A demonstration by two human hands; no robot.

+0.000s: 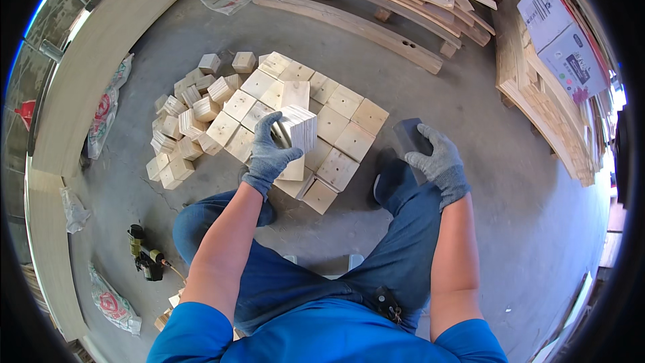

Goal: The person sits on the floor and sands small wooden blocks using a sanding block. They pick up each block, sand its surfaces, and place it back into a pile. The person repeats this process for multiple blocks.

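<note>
Blocks [299, 128], a stack of thin square wood pieces stood on edge, sit in the left hand [269, 154], whose gloved fingers curl closed around them above the laid squares [336, 131] on the floor [510, 181]. I count about fifteen flat squares in that patch, though the hand hides some. Left of it lies a loose heap of smaller cubes [181, 121], perhaps twenty. The right hand [437, 158] grips one dark sanding block [408, 136], fingers closed over its top, beside the right knee. Bare concrete lies open to the right and toward the long planks [356, 23] at the far edge. One nail gun [144, 255] rests near the left knee.
</note>
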